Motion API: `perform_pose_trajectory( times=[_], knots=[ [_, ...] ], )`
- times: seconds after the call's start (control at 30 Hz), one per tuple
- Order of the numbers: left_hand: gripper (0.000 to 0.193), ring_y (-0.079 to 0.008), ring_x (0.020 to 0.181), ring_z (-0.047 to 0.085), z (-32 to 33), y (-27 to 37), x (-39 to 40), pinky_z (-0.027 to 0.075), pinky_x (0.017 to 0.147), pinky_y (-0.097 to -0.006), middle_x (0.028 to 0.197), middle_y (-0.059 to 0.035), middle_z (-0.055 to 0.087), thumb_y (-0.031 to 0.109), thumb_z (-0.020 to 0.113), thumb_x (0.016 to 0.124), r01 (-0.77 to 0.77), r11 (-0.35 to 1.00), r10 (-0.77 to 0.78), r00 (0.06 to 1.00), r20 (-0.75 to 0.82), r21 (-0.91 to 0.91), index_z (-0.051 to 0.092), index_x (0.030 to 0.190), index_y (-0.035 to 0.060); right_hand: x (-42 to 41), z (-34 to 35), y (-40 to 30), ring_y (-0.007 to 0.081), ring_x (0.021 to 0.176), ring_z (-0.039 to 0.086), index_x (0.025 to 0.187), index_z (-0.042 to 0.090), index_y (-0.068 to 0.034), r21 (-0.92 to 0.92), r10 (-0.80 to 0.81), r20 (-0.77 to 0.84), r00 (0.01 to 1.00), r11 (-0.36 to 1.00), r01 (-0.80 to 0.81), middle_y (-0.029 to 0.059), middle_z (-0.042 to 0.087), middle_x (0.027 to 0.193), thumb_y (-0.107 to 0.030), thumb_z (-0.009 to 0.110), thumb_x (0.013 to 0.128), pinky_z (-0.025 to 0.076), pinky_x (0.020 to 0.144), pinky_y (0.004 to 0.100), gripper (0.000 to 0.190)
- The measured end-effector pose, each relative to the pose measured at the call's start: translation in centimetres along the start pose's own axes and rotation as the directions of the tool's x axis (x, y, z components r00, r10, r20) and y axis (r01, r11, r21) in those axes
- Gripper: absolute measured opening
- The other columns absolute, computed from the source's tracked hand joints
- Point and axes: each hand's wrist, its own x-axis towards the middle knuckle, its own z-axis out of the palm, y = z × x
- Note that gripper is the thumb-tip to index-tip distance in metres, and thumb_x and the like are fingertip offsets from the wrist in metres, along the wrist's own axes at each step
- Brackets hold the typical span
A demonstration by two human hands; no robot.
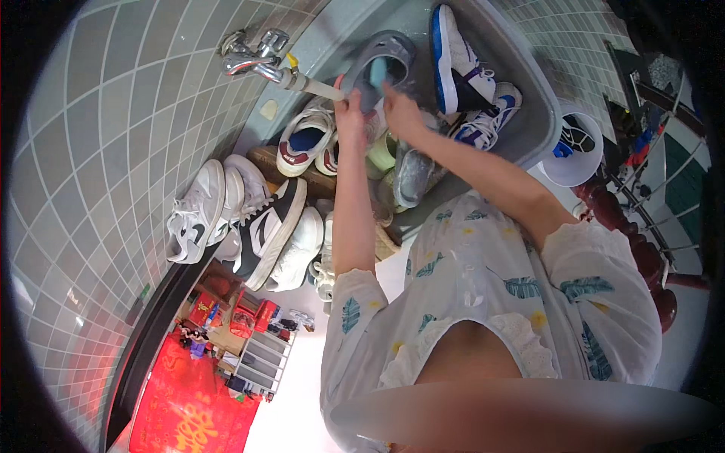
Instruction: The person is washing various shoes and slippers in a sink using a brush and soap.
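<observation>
My left hand [352,116] grips the near end of a grey rubber clog [362,62] in the upper part of a grey sink basin [544,90]. In my right hand [403,116] is a small teal brush [378,72], pushed into the clog's foot opening; its bristles cannot be made out. A second grey clog [412,178], wet and sudsy, lies below my right wrist. To the right, a white sneaker with a blue sole [447,62] rests on its side beside a white and purple-blue laced sneaker [490,122]. A pale green item [383,152] shows between my forearms.
A chrome faucet [263,59] with a pale hose [320,89] juts from the tiled wall near my left hand. Sneakers [306,136], including a black-and-white one [272,232], crowd the left side. A white bucket [586,164] holding a shoe stands right of the basin.
</observation>
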Motion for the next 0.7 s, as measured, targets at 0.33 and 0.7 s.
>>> perform_pose_trajectory(
  times=[0.33, 0.7],
  knots=[
    [0.055, -0.0377, 0.106, 0.060, -2.3, -2.3, -0.3, 0.045, 0.089, -0.0407, 0.114, -0.0226, 0.062, -0.008, 0.055, 0.076, -0.457, 0.524, 0.605, 0.793, 0.063, 0.719, 0.050, 0.129, 0.0055, 0.6, -6.1, -2.4, 0.0372, 0.066, 0.065, 0.135, 0.050, -0.017, -0.301, -0.224, 0.122, 0.967, 0.920, 0.251, 0.0204, 0.065, 0.073, -0.012, 0.054, 0.086, 0.053, 0.060, 0.0494, 0.050],
    [0.060, -0.0437, 0.110, 0.055, -3.1, -2.5, -2.3, 0.044, 0.089, -0.0471, 0.122, -0.0225, 0.057, -0.013, 0.052, 0.074, -0.508, 0.346, 0.673, 0.720, 0.169, 0.789, 0.047, 0.130, 0.0057, 5.4, -5.3, 1.6, 0.0385, 0.073, 0.066, 0.132, 0.052, -0.016, -0.384, -0.121, 0.075, 0.990, 0.912, 0.141, 0.0214, 0.066, 0.078, -0.013, 0.051, 0.087, 0.053, 0.064, 0.0512, 0.045]
  ],
)
